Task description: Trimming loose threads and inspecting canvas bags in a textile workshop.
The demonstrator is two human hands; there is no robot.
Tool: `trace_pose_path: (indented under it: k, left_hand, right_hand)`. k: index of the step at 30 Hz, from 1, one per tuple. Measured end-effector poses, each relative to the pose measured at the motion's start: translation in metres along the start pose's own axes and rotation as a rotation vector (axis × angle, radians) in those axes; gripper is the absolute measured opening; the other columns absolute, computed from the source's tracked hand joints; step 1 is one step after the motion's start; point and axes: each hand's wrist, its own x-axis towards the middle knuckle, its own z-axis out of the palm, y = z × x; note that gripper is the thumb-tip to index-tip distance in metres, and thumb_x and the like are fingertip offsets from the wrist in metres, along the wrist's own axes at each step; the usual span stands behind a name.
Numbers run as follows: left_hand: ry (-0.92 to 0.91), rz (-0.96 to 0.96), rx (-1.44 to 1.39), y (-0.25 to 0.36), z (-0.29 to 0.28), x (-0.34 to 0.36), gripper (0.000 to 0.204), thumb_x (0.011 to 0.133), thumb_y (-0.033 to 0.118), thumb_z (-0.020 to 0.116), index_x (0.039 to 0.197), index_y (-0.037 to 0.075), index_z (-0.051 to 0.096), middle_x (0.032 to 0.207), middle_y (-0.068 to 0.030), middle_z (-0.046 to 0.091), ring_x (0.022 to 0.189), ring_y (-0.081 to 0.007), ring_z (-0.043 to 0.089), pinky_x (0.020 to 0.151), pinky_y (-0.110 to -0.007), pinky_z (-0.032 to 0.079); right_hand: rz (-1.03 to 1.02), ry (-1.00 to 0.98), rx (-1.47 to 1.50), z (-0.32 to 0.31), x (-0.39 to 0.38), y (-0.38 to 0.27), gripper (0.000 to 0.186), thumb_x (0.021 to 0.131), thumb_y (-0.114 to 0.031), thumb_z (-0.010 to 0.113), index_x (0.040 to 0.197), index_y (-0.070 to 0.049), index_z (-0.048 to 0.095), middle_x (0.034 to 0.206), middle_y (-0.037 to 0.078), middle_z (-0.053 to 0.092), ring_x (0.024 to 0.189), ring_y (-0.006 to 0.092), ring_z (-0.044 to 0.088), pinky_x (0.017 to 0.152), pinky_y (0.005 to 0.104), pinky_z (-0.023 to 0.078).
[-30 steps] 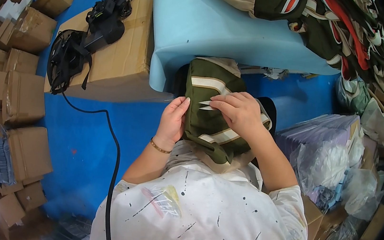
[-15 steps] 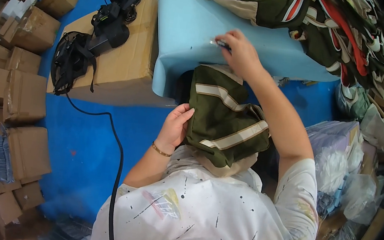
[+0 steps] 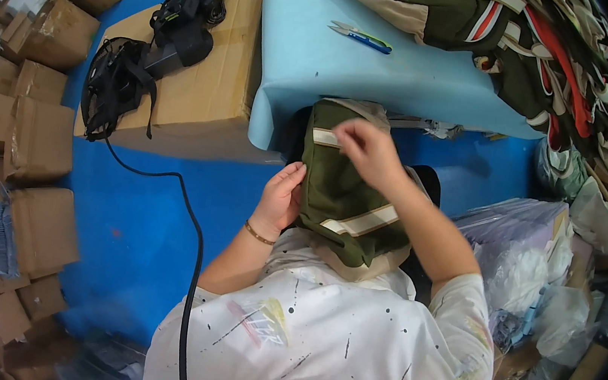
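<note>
Snips (image 3: 368, 41) moved onto light-blue table (image 3: 298, 49) | left grip (image 3: 280, 196) pinching olive bag (image 3: 342, 189) | right grip (image 3: 370, 155) unclear | cardboard boxes (image 3: 40, 141) flank blue floor (image 3: 132, 245)

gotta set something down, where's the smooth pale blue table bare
The table is bare left of the blue-handled metal snips, and between them and the near edge. It's crowded at right, under piled olive, beige and red fabric.

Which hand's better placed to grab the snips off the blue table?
Probably the right hand: it's nearer the snips, and no tool shows in it. The left hand is pinching the edge of the green fabric piece.
</note>
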Motion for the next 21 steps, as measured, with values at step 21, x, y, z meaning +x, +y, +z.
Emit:
trace_pose_path:
  k: [21]
  left_hand:
    - [0.001, 0.198, 0.528, -0.014, 0.011, 0.003, 0.01, 0.094, 0.012, 0.053, 0.091, 0.003, 0.051, 0.088, -0.0009, 0.057, 0.08, -0.0054, 0.05, 0.071, -0.022, 0.045]
  right_hand:
    - [-0.5, 0.155, -0.525, -0.004, -0.029, -0.002, 0.018, 0.078, -0.005, 0.064, 0.096, -0.009, 0.064, 0.081, 0.009, 0.059, 0.069, 0.0267, 0.059, 0.058, 0.0332, 0.048]
